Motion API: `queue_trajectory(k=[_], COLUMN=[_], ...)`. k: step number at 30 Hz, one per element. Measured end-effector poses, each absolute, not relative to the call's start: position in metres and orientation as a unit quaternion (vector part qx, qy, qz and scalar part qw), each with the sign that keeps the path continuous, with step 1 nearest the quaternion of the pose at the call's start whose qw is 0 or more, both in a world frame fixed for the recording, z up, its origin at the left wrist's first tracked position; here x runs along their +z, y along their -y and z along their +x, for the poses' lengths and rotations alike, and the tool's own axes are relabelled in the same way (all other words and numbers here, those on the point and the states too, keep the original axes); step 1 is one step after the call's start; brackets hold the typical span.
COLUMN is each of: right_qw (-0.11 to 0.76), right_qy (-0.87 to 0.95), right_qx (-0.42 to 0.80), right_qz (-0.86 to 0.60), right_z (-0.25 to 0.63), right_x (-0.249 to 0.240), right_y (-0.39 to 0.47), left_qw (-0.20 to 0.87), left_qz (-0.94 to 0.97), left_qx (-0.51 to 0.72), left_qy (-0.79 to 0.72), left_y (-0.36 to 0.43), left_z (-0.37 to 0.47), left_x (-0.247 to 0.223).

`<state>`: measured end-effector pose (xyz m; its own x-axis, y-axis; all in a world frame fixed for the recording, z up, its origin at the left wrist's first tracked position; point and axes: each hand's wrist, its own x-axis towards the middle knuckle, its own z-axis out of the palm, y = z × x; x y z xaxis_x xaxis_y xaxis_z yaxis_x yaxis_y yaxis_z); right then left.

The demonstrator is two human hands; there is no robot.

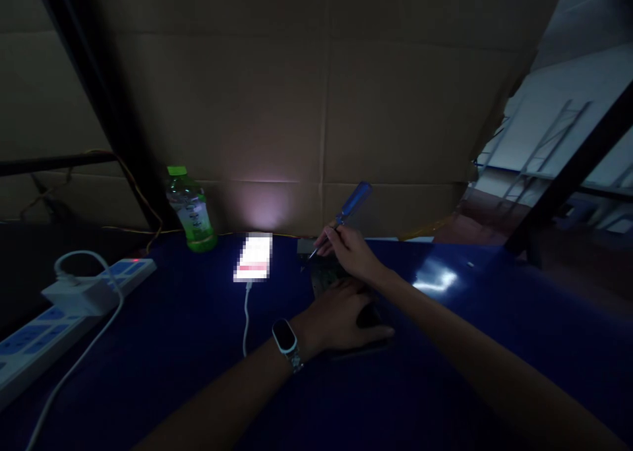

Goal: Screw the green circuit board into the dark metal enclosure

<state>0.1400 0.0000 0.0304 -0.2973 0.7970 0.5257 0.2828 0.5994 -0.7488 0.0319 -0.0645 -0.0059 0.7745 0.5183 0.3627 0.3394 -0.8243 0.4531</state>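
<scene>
My right hand (349, 243) is closed round a screwdriver with a translucent blue handle (357, 199). The handle leans up to the right, and the thin shaft slants down to the left, its tip near the far left corner of a dark, flat, squarish object (320, 278). Whether the tip touches anything I cannot tell. Spread across that object lies my left hand (346, 316), fingers apart, thumb pointing right; it covers much of the surface. The dim light hides what kind of object it is. A watch (285, 336) sits on my left wrist.
On the blue table (188, 345) a lit phone (254, 256) is plugged into a white cable (246, 319). Behind it to the left stands a green-capped bottle (192, 213). A power strip (30, 342) with a white charger (82, 296) lies far left. Cardboard (277, 108) walls the back.
</scene>
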Motion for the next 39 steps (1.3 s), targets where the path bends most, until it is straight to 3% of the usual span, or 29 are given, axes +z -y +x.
queue_trajectory(k=[17,26,29,39], right_qw=[0.492,0.591,0.618,0.649], right_qy=[0.737,0.636,0.593,0.524], right_qx=[0.292,0.346,0.374,0.413], right_qz=[-0.36,-0.355,-0.355,-0.365], right_z=[0.144,0.16,0.171,0.189], right_x=[0.019,0.034,0.027,0.008], right_y=[-0.007,0.005,0.018,0.038], left_qw=[0.171,0.12,0.128,0.27], left_qz=[0.925,0.861,0.835,0.86], left_qx=[0.256,0.372,0.391,0.282], left_qy=[-0.224,-0.325,-0.366,-0.328], left_y=[0.066,0.032,0.018,0.006], left_z=[0.031,-0.002,-0.018,-0.028], left_x=[-0.004,0.028,0.032,0.016])
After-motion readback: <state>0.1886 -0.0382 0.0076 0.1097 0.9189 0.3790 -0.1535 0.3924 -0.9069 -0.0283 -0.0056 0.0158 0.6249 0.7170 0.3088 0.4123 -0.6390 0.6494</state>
